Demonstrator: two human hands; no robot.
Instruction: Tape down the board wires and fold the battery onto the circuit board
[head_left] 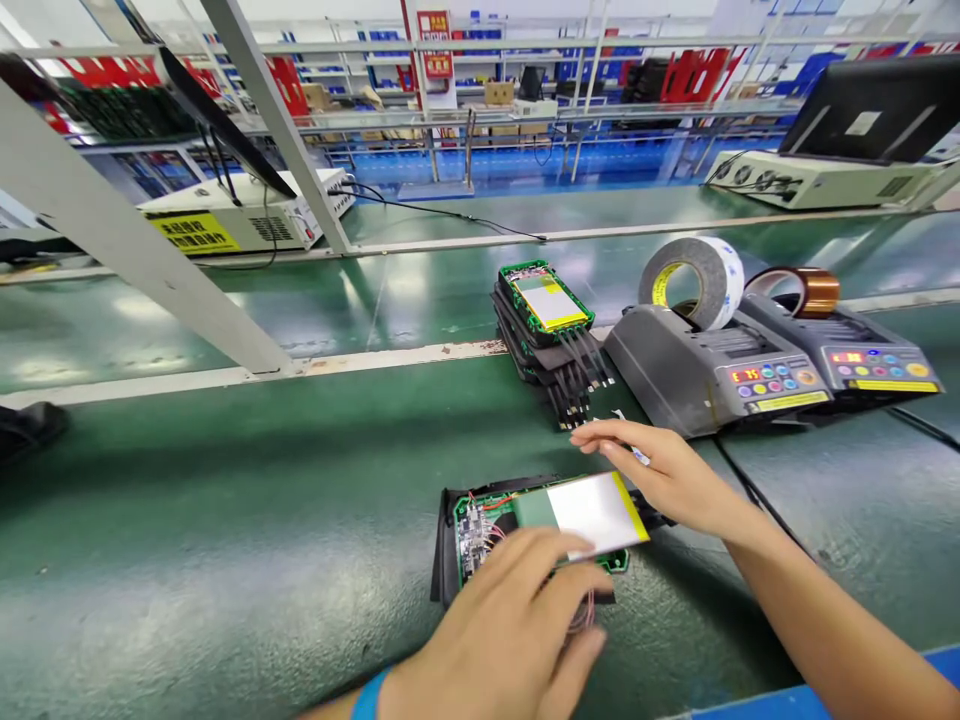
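Note:
A black-and-green device case (474,545) with a circuit board and thin wires lies on the green bench in front of me. Over its right part sits a flat battery pack (592,512), silver-white with a yellow edge, slightly askew. My left hand (517,610) is over the case's near side, fingers apart and curved, the fingertips by the pack's lower edge. Above the pack's right end, my right hand (664,470) reaches in from the right, its fingers extended towards the cables of the stack. A small white-and-blue piece (640,456) shows by its fingers.
Behind stands a stack of similar cases (536,330) with black cables hanging forward. Two tape dispensers (720,375) with rolls on top are at the right. A slanted metal post (165,240) crosses the left side.

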